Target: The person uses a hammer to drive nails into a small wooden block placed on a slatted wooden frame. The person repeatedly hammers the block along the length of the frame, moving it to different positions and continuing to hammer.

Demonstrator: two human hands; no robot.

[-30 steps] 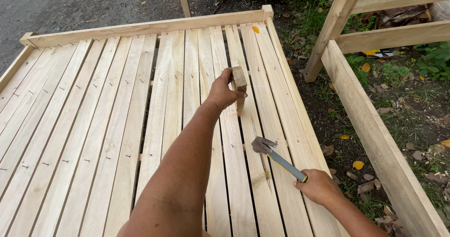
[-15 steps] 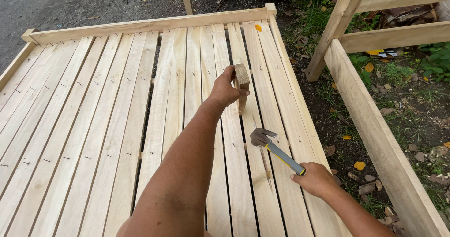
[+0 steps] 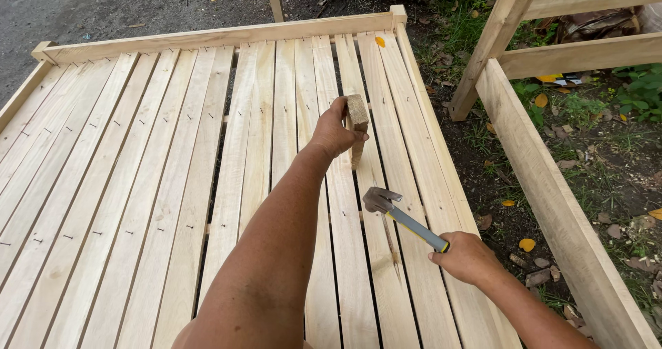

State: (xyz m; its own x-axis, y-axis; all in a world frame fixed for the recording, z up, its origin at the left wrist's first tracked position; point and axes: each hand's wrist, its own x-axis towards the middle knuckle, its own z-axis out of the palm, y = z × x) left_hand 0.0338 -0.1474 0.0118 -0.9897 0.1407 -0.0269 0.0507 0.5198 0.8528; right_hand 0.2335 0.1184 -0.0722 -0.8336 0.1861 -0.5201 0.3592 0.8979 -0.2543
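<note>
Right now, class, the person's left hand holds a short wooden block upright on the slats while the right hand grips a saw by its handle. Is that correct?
Not quite. The right hand grips a hammer, not a saw: the head view shows its metal claw head and grey handle. The rest holds: the left hand holds the short wooden block upright on the slats.

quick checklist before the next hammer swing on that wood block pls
1. Left hand grips the wood block upright on the slats: ok.
2. Right hand closed on the hammer handle: ok.
3. Hammer head clear of the left hand's fingers: ok, it sits lower, apart from them.
4. Block seated in the gap between slats: cannot tell, its foot is partly hidden.
5. Slats free of loose objects near the block: ok; one yellow leaf lies at the far end.
</note>
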